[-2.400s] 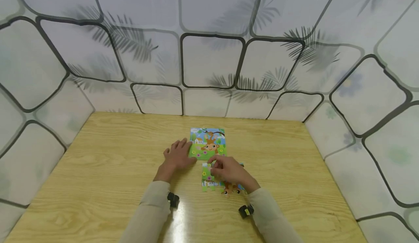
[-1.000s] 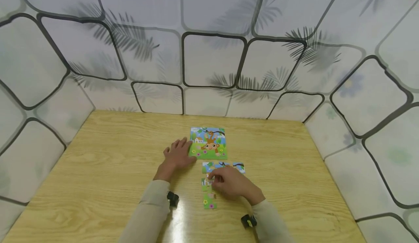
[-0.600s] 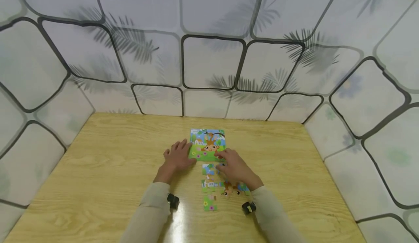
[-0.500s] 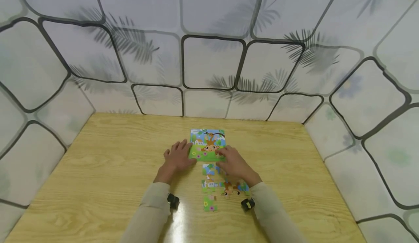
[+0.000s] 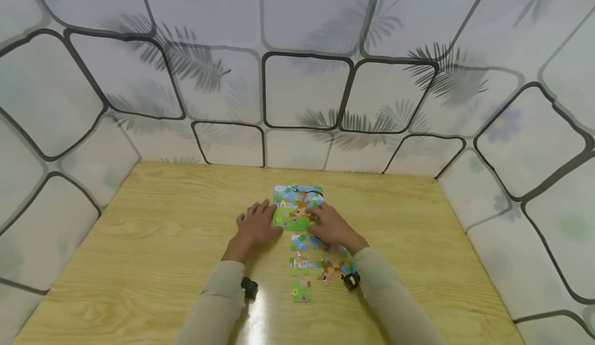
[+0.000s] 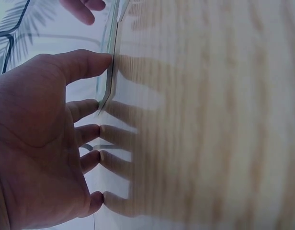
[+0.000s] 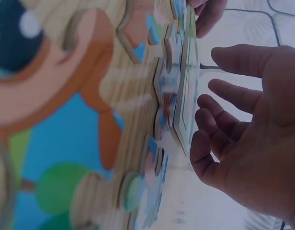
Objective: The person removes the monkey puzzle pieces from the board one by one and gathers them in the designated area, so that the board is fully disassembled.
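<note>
A square picture board [image 5: 288, 224] showing a hanging monkey lies flat on the table. My left hand [image 5: 255, 226] rests at its left side with spread fingers; in the left wrist view the left hand [image 6: 37, 129] touches the board's edge with thumb and a finger. Over the board's lower right is my right hand [image 5: 335, 228]. In the right wrist view the right hand [image 7: 253, 120] has thumb and forefinger apart, nothing visible between them. Nearer me lie jigsaw pieces: a flower piece [image 5: 301, 292], a house piece [image 5: 299, 263] and monkey-face pieces [image 5: 327, 273]. My right hand and wrist hide some others.
The wooden table [image 5: 176, 241] meets patterned walls [image 5: 223, 92] at the back and both sides. Black cameras sit at my left wrist [image 5: 249, 287] and right wrist [image 5: 351, 281]. Large in the right wrist view is a monkey-face piece [image 7: 61, 86].
My right hand pinched the flower piece earlier; that piece now lies lowest on the left. The right hand then worked at the house piece and has moved up to the board. The left hand stays.
</note>
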The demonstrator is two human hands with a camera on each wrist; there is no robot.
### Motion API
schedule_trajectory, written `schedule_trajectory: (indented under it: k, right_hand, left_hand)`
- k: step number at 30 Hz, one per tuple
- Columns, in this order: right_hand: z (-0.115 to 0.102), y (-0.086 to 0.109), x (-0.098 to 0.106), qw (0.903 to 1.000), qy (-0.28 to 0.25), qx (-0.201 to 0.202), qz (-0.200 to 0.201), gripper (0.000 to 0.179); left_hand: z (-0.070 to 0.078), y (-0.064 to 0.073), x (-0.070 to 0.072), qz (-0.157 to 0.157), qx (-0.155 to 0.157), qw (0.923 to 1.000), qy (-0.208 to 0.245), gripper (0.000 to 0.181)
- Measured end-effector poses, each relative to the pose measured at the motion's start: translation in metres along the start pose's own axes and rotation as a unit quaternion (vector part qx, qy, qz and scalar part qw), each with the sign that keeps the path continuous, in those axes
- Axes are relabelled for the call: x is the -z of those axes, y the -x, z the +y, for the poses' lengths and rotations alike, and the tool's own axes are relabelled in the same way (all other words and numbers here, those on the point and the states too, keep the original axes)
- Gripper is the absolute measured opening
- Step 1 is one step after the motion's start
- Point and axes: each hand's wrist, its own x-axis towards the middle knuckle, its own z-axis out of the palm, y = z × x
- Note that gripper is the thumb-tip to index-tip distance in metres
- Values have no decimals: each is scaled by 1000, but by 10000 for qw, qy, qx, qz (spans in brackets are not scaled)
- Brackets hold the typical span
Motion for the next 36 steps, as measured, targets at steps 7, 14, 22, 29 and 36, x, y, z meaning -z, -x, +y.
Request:
schedule_trajectory:
  k: [7,14,22,29,36]
  right_hand:
    - [-2,-10,-5,9980,639,-13,-20,46]
    - [-8,-15,-8,9959,899,-101,31,36]
    - [-12,-18,-8,9954,928,-253,-32,33]
    - [-17,-22,-3,9973,590,-377,-242,34]
    - [-14,-25,-4,9971,660,-364,-48,33]
  left_hand:
    - [1,2,-2,-2,51,10000,-9,69]
    - [2,2,-2,-17,45,10000,-4,68]
    - [3,3,-1,-21,94,10000,-13,69]
    - [3,2,0,32,84,10000,-17,68]
    - [4,2,1,48,78,10000,-9,68]
